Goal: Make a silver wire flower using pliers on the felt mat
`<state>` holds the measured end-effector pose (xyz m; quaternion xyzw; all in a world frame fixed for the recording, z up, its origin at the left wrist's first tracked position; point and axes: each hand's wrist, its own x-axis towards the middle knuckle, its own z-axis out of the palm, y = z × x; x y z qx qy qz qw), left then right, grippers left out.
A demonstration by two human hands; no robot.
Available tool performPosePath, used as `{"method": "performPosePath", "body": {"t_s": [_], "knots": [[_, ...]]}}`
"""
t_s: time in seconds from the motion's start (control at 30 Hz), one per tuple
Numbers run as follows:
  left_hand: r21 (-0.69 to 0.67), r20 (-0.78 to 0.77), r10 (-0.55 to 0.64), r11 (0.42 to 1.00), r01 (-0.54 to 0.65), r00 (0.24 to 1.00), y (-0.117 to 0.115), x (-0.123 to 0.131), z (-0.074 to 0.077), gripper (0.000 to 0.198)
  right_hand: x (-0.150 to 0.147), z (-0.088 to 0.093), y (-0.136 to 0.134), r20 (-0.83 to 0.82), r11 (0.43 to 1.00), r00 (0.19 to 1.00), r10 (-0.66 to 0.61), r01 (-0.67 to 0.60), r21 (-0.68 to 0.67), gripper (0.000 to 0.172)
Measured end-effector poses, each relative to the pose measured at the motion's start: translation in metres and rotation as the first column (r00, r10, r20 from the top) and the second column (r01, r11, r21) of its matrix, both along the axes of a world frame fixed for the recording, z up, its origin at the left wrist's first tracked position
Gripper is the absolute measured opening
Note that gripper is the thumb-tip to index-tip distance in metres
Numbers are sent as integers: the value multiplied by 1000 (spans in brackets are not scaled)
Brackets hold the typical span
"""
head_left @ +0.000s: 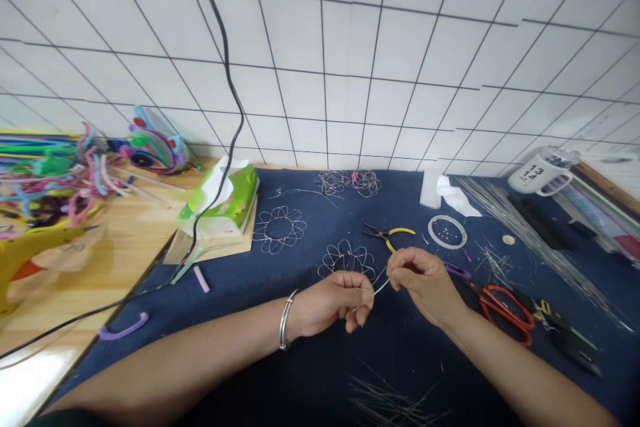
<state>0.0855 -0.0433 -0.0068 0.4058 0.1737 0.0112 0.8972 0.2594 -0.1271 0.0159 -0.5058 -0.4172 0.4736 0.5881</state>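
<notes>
Between my two hands runs a short length of thin silvery wire [382, 286]. My left hand [336, 301], with a silver bangle at the wrist, pinches its left end. The other end is pinched by my right hand [419, 280]; both sets of fingers are closed and hide the ends. Just behind my left hand lies a flower-shaped wire piece [345, 257] with looped petals. A second wire flower [280, 230] lies farther left. Yellow-handled pliers [387, 235] rest behind my right hand, jaws pointing left.
Orange-handled scissors [507, 313] lie right of my right hand, near a white ring [447, 232] and long wire strands [545, 247]. Cut wires [393, 400] lie at the front. A tissue pack [225, 197] and glue gun [35, 257] are left; a black cable [225, 53] hangs down.
</notes>
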Motion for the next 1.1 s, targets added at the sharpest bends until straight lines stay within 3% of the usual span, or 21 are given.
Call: {"method": "performPosePath", "body": {"t_s": [0.23,0.43,0.6,0.77,1.1], "knots": [[39,2,4,999,-4,1000,0,0,0,17,1,0,1,36,996,999,-38,41,-74,9],[29,0,124,992,-124,992,5,2,-1,22,6,-2,5,19,984,987,-158,159,-84,14],[4,28,145,989,-146,989,8,3,-2,22,8,-4,8,2,984,990,-138,138,-110,13],[34,12,197,980,-198,980,9,3,-2,23,8,-4,10,-19,974,999,-47,42,-224,17],[269,-31,330,912,-310,943,19,9,4,20,2,-21,7,28,980,1000,-11,16,-199,19]]}}
